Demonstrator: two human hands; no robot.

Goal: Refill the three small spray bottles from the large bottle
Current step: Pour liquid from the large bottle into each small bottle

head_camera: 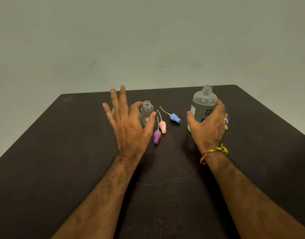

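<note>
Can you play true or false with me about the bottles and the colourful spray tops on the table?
1. The large bottle has no cap on. True.
2. The right hand is holding the blue spray top. False: its grip is on the large bottle; the blue top lies on the table.
3. The pink spray top is screwed onto a bottle. False: it lies loose beside the purple spray top.
4. The small bottle by the left hand stands open. True.

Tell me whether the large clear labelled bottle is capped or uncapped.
Uncapped. The large clear labelled bottle stands upright on the dark table with its bare threaded neck showing, and the right hand wraps its lower body.
</note>
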